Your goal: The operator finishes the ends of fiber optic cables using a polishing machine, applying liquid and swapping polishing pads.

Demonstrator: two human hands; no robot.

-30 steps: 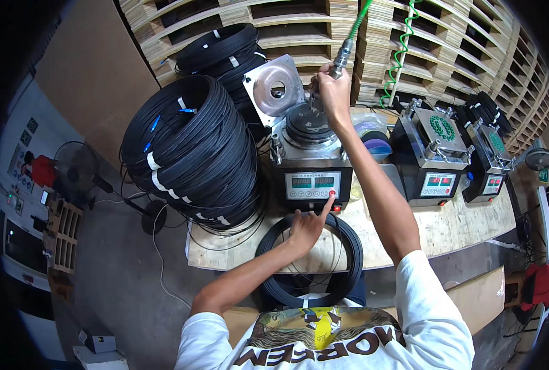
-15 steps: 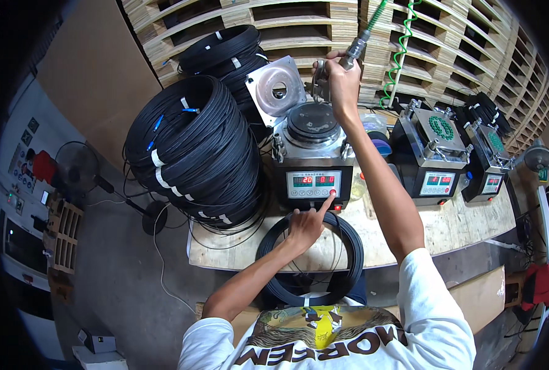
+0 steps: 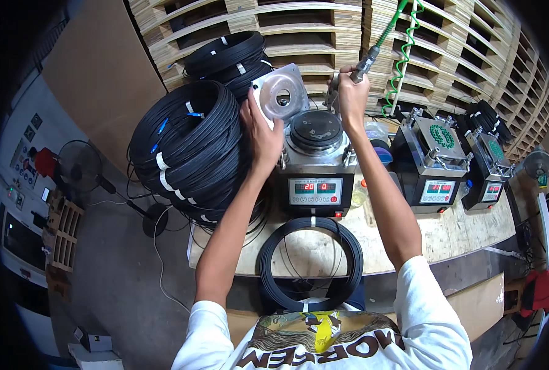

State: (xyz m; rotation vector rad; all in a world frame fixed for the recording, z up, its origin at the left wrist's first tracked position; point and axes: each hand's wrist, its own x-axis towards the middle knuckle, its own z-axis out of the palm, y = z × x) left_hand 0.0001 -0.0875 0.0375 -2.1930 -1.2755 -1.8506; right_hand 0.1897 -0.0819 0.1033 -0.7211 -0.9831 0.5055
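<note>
My left hand (image 3: pixel 264 139) grips the left and lower edge of a pale square plate (image 3: pixel 294 88) with a round hole, tilted up behind a benchtop machine (image 3: pixel 314 165). My right hand (image 3: pixel 353 102) is closed round an air blow gun (image 3: pixel 366 65) joined to a green coiled hose (image 3: pixel 400 61), held behind and right of the machine's round black disc (image 3: pixel 316 128). On the machine's front, a lit control panel (image 3: pixel 313 191) faces me. A coil of black cable (image 3: pixel 356 271) lies at the table's front edge, partly overhanging it.
Tall stacks of black cable coils (image 3: pixel 185 157) stand left of the machine. Two similar machines (image 3: pixel 435 161) with green-dotted tops sit to the right. Wooden pallets (image 3: pixel 299 49) rise behind the table (image 3: pixel 385 243). A floor fan (image 3: pixel 80 166) is at the left.
My left hand has left the control panel and moved up to the square plate. My right hand, still with the blow gun, has shifted slightly right and down.
</note>
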